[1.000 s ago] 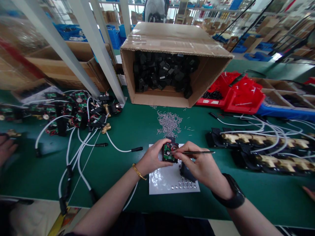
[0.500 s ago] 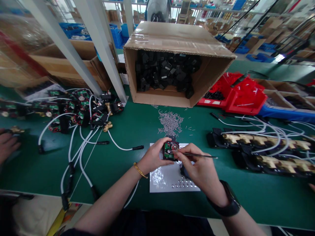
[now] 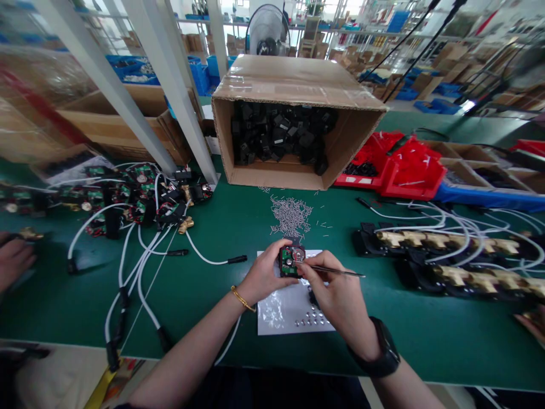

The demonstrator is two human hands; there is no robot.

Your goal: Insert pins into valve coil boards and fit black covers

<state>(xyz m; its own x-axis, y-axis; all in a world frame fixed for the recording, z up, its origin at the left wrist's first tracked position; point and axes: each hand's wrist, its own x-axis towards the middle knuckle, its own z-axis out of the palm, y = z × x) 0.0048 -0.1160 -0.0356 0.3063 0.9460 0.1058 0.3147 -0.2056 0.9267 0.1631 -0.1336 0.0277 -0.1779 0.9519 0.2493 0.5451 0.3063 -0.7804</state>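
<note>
My left hand is closed around the edges of a small black housing with a green circuit board and red wires facing up. In my right hand is a pair of thin metal tweezers, pinched between thumb and fingers, their tip at the board. My fingers hide part of the tip. Below both hands lies a white sheet bearing rows of small round metal pieces. A dark part on the sheet is partly hidden behind my right hand. Just beyond the housing is a pile of small metal pins.
A cardboard box of black housings stands behind the pins. Wired boards with white cables spread at left, near another person's hand. Brass fittings on black bodies and red bins are at right. Another hand shows at the right edge.
The view has tilted up and shifted slightly. Both my hands keep their hold, with the tweezers still at the board. At the right edge, another person's hand has come further into view.
</note>
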